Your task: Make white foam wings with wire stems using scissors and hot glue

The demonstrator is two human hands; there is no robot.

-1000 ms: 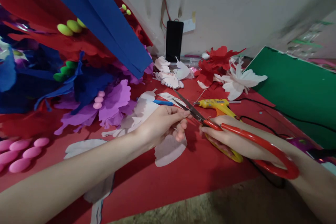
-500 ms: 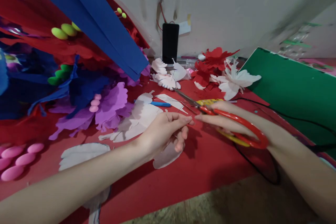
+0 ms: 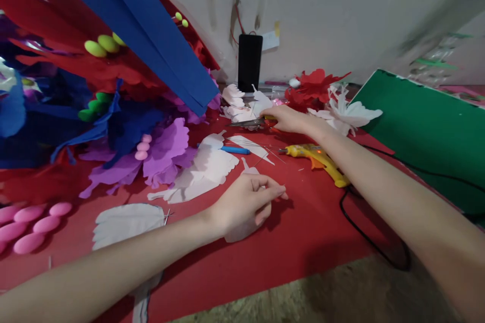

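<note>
Head view. Pinches a pale petal (image 3: 235, 233) in the left hand (image 3: 248, 203), thumb and fingertips closed narrow on it, near the middle of the table's red cover (image 3: 288, 247). Reaches far with the right hand (image 3: 288, 118), fingers curled around the handle end of the scissors (image 3: 245, 122); blades pointing left, just beside the small pale cut-outs (image 3: 242, 111) at the far side. Open red cover between the two hands and to the near right of the left hand, crossed only by a black cord (image 3: 364, 234) and bounded on the right by the yellow glue gun (image 3: 320, 157). Crowded on the left: purple flower (image 3: 166, 147), blue sheet (image 3: 140, 25) slanting overhead, pink foam beads (image 3: 30, 222) at the left edge. Hemmed on the far right by a green sheet (image 3: 424, 131) lying at a slant.

Soft, matt stuff everywhere, foam or paper, hard to tell which; petals scalloped along the edges, beads smooth and egg-shaped, scissor blades grey metal. White flower (image 3: 344, 113) and red flower (image 3: 314, 86) just past the right hand, spiky and layered. Blue pen (image 3: 235, 150) beside a large pale cut-out (image 3: 212, 166).

Bare speckled table (image 3: 303, 298) showing along the near edge beyond the cover. Plain pale wall (image 3: 341, 10) behind, with a black phone (image 3: 250, 63) standing upright against it.
</note>
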